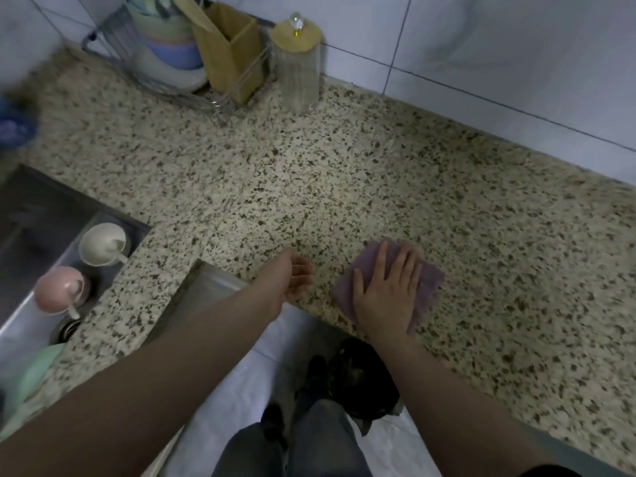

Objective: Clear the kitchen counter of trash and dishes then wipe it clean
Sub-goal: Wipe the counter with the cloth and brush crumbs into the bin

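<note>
The right hand (387,289) lies flat, palm down, on a purple cloth (426,287), fingers straight and a little spread, pressing it against the speckled stone counter (309,173) near the front edge. The cloth is folded to a rough rectangle; its long axis runs from the counter's front edge back and to the right, the same way the fingers point. The left hand (296,277) hovers just beside it at the counter's edge, palm turned up and toward the cloth, fingers loosely curled and holding nothing.

To the left, the sink (41,208) holds a white mug (103,244), a pink mug (60,289) lying on its side with the handle toward the viewer, and a green bowl (38,373) (only part of it shows). At the back by the tiled wall stand a wire rack (113,39) with stacked bowls, a wooden box (230,53) and a ribbed glass jar (299,70) with a wooden lid. Below the counter, on the floor, sits a black bin bag (361,380).
</note>
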